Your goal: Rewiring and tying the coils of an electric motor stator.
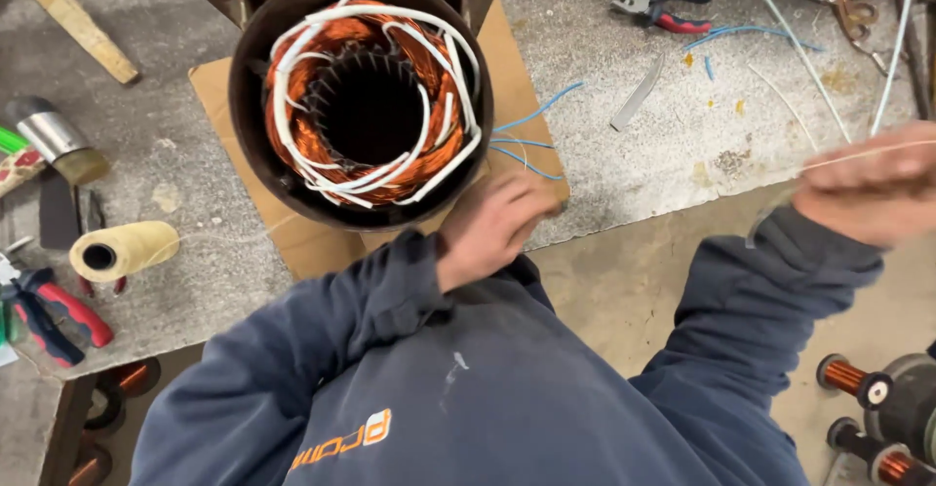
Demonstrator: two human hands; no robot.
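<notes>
the left hand (492, 225) curled loosely against the near rim of the dark motor stator (361, 96), which stood on brown cardboard (312, 242). the blurred right hand (868, 194) pinched a pale thread (858, 157). a cream twine spool (124, 250) lay left.

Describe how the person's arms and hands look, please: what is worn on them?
Both arms are covered by long dark blue sleeves of a sweatshirt, with ribbed cuffs at the wrists. The fabric has small pale specks. The left hand and right hand are bare: no gloves, rings or watch visible.
</notes>
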